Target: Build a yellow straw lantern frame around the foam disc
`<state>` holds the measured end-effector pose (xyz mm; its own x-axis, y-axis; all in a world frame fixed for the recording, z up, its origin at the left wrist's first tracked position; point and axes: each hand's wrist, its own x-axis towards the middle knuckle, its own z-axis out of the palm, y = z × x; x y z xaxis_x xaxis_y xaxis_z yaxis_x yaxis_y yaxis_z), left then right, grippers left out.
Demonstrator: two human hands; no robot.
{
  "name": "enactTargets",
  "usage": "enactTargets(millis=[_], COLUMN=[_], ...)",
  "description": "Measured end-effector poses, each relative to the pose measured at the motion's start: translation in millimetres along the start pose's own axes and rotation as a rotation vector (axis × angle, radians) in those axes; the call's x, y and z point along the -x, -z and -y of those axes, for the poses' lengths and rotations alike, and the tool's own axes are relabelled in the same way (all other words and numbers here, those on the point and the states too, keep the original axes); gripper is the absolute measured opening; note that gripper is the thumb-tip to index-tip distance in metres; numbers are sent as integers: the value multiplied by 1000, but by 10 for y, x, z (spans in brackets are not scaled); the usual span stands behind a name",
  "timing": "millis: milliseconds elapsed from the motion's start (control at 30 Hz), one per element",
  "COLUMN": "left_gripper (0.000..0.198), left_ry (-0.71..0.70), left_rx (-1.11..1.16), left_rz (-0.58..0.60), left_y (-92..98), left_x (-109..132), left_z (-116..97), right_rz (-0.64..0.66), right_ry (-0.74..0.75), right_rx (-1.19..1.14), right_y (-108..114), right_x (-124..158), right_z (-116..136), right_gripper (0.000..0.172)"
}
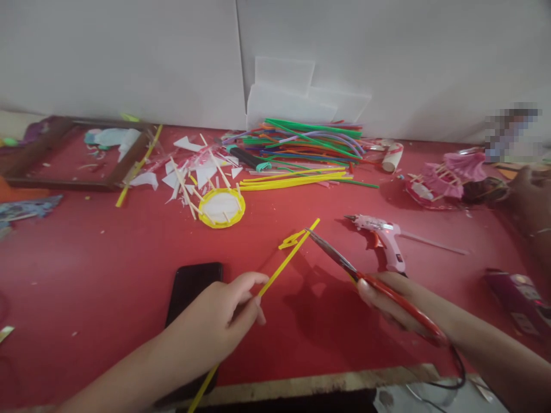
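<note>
My left hand [224,312] pinches a long yellow straw [286,259] that slants up to the right over the red table [107,269]. My right hand [387,298] grips red-handled scissors [344,263], their blade tips touching the straw near its far end. A short bent yellow piece [290,239] lies right beside that end. A black phone [191,289] rests flat just left of my left hand.
A pink glue gun [385,238] stands behind the scissors. A heap of coloured straws [301,152] lies at the back, with a yellow-rimmed paper disc [221,207], paper scraps and sticks. A wooden frame [69,152] sits far left. Another person's hand [531,198] shows far right.
</note>
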<state>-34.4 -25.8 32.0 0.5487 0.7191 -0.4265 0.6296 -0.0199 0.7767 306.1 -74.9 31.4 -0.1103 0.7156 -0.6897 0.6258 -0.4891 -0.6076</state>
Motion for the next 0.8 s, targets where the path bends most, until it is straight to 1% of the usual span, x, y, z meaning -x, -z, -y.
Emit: enactTargets(millis=[133,200,300,433,500,567,667,800], left_gripper=[35,39,46,36,30,27,31,29], left_ry=[-7,-4,14,-7,1,12,33,35], left_rx=[-57,-81,-28,47,80,93,84,101], left_rz=[-26,-37,-43,-88,-89,-83,-84,-74], left_y=[-9,-5,5,-2,-17,-34,-55,-72], left_x=[-14,-67,-222,-467,-549,-591,-593,-560], left_z=[-45,-107,-213,-289,-290,-275,-238,-194], right_rz=[-26,-9,14,90,130,129,134,152], right_ry=[7,-2,-9,-12,-7,30,75,55], right_rx=[25,50,91,89,58,59,93,108], right_y=[-22,-48,-106,-185,-211,-227,-238,-248], right_x=[6,19,58,122,128,112,83,84], right_z=[31,46,108,228,239,205,139,127], right_gripper=[61,62,65,65,63,62,64,61])
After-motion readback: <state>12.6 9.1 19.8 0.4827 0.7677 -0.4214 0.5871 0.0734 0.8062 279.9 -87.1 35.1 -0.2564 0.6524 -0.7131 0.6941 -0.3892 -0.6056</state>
